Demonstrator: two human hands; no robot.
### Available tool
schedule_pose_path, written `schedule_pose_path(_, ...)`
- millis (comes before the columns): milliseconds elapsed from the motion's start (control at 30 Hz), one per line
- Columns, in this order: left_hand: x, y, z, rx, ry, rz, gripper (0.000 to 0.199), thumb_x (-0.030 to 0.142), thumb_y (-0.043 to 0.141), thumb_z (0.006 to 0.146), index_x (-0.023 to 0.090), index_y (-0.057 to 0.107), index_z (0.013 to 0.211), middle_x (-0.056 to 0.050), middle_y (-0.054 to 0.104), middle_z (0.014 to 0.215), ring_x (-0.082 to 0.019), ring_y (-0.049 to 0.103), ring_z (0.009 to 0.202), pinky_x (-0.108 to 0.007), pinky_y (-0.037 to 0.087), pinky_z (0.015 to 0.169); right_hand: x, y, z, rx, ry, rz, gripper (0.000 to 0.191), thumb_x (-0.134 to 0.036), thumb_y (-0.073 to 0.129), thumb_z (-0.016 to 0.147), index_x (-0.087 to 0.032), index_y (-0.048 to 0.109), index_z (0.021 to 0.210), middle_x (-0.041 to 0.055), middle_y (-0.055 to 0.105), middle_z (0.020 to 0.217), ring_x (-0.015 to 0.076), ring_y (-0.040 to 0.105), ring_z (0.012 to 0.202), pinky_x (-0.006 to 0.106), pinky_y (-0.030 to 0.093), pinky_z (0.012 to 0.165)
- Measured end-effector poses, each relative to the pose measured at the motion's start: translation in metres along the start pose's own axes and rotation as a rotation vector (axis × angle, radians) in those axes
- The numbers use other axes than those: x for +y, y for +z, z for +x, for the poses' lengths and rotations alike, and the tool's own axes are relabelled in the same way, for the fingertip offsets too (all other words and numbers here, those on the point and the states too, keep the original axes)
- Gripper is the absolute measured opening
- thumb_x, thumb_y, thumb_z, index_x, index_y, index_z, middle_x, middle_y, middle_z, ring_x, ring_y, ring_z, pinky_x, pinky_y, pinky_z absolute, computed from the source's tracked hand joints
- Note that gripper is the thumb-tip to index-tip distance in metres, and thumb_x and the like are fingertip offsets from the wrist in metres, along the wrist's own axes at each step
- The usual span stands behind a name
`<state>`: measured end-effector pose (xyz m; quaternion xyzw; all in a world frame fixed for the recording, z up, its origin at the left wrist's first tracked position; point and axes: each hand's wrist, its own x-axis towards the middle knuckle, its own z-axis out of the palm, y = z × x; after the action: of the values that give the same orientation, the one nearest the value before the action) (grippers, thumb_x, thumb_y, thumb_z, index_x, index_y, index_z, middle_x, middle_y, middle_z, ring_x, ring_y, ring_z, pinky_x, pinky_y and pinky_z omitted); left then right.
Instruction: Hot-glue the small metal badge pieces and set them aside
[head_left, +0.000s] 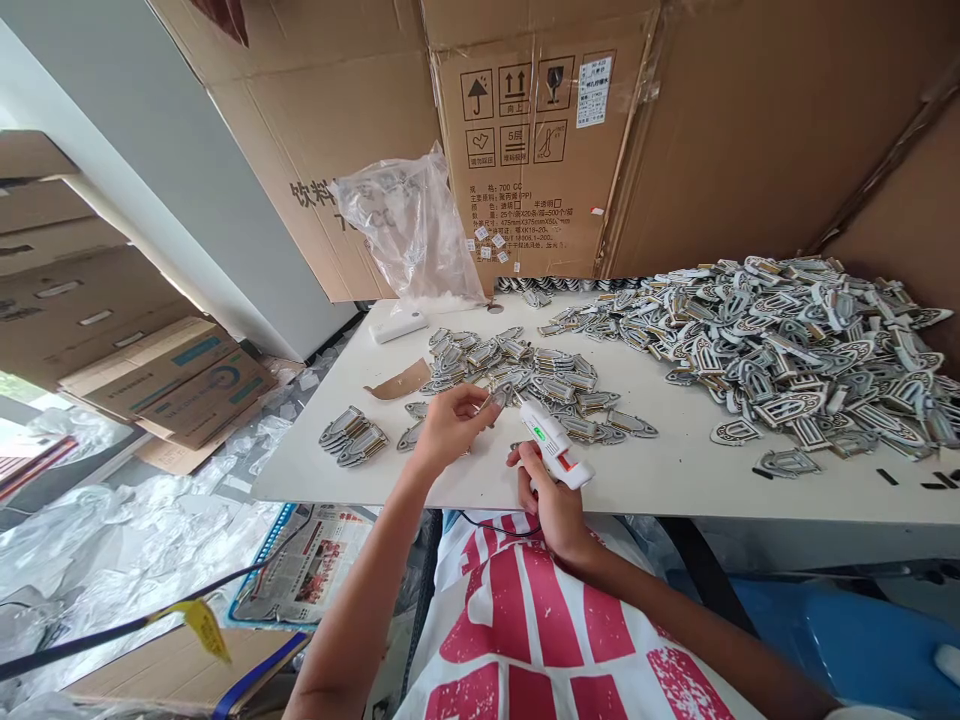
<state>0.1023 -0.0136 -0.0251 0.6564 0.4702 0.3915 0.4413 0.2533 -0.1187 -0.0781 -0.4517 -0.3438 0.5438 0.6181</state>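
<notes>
Near the front edge of the white table (480, 490), my right hand (553, 505) is wrapped round a white glue gun (553, 440) with a green light. Its tip points up and left, close to the fingers of my left hand (448, 428). Those fingers pinch a small grey boat-shaped piece (496, 403), partly hidden by them. Just beyond lies a heap of similar boat-shaped pieces (525, 365). Left of my left hand stand several neatly stacked pieces (354, 438).
A large pile of pieces (810, 360) covers the table's right side. Cardboard boxes (525, 130) wall the back, with a clear plastic bag (412, 225) in front. A brown cardboard scrap (399, 382) and a white object (398, 327) lie left. A cable (247, 570) runs at lower left.
</notes>
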Motion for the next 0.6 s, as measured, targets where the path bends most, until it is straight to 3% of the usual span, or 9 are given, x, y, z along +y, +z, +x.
schedule_pose_path(167,0.011,0.0,-0.004,0.023,-0.047,-0.202,0.033,0.045,0.092,0.082,0.019,0.075,0.094,-0.003,0.076,0.08,-0.015,0.068,0.067,-0.026,0.055,0.061,0.0,0.001,0.0,-0.016,0.024,-0.017,0.054,-0.074,0.074,0.093,-0.02,0.072,0.086,-0.0113,0.036,0.045,0.0088,0.025,0.043,0.025,0.021,0.044)
schedule_pose_path(433,0.02,0.002,-0.011,0.01,-0.017,-0.187,0.031,0.042,0.092,0.082,0.018,0.076,0.093,-0.005,0.077,0.079,-0.016,0.069,0.068,-0.026,0.057,0.062,0.001,0.003,0.002,0.022,0.054,0.005,0.054,-0.074,0.08,0.087,-0.022,0.068,0.081,-0.0117,0.037,0.047,0.0082,0.026,0.042,0.025,0.021,0.043)
schedule_pose_path(600,0.022,0.001,-0.014,0.015,-0.009,-0.171,0.027,0.04,0.091,0.084,0.018,0.077,0.094,-0.005,0.077,0.078,-0.015,0.069,0.067,-0.025,0.057,0.061,-0.003,0.003,0.003,0.052,0.095,0.031,0.058,-0.076,0.086,0.078,-0.021,0.066,0.074,-0.0085,0.046,0.053,0.0071,0.03,0.041,0.025,0.023,0.041)
